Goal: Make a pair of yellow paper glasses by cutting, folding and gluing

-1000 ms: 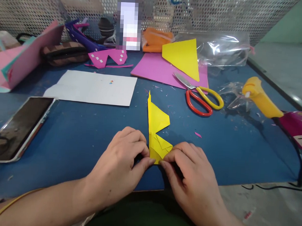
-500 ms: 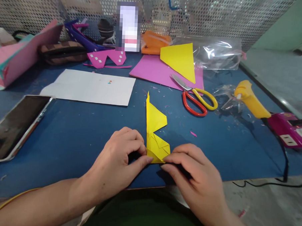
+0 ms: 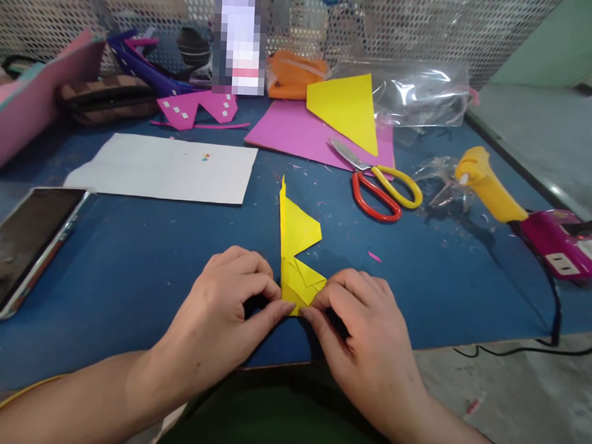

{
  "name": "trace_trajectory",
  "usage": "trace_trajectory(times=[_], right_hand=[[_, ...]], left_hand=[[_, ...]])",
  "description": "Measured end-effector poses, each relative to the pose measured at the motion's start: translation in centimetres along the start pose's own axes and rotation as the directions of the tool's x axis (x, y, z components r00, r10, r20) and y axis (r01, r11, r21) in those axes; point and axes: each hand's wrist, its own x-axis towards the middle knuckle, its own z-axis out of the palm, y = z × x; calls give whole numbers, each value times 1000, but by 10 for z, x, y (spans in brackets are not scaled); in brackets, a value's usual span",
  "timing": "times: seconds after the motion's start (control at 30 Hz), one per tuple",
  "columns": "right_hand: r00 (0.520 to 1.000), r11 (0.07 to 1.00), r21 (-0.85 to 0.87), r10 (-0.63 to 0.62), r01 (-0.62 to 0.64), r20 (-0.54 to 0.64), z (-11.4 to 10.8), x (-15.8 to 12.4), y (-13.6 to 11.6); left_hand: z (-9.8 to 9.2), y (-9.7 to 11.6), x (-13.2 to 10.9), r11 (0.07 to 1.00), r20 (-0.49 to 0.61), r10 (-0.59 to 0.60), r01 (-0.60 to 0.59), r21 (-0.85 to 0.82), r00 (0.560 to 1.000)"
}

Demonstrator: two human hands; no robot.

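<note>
A yellow paper cut-out [image 3: 301, 230], shaped like a glasses frame with creases in its near half, lies lengthwise on the blue table. My left hand [image 3: 236, 298] pinches its near left corner between thumb and fingers. At the near right edge, my right hand [image 3: 357, 323] grips the same paper, its thumb close to the left thumb. The fingertips partly cover the paper's near end. Beyond it lie scissors [image 3: 376, 180] with one red and one yellow handle, blades half on a purple sheet [image 3: 275, 133]. A white sheet [image 3: 165, 170] lies to the left.
Right of the scissors, a yellow glue gun [image 3: 491, 185] rests beside a magenta power socket [image 3: 562, 243] with a cord. A phone [image 3: 30, 246] lies at the left. Pink paper glasses [image 3: 197, 110], a yellow offcut [image 3: 347, 106] and a clear plastic bag [image 3: 419, 93] are at the back.
My right hand has slid left and closer to my left hand along the paper's near edge. The whole view has shifted slightly; the left hand keeps its pinch.
</note>
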Motion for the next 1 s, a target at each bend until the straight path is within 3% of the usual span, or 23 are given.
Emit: trace_trajectory(times=[0.3, 0.67, 0.83, 1.0], right_hand=[[997, 998, -53, 22, -18, 74, 0, 1, -2], [999, 998, -63, -15, 18, 37, 2, 2, 1], [999, 997, -73, -24, 26, 23, 2, 1, 2], [999, 996, -82, -21, 23, 30, 3, 2, 3]], left_hand=[[-1, 4, 1, 996, 40, -8, 4, 92, 999], [0, 3, 2, 998, -2, -62, 62, -14, 998], [1, 7, -1, 998, -46, -57, 58, 20, 997], [2, 12, -2, 996, -24, -42, 44, 77, 999]])
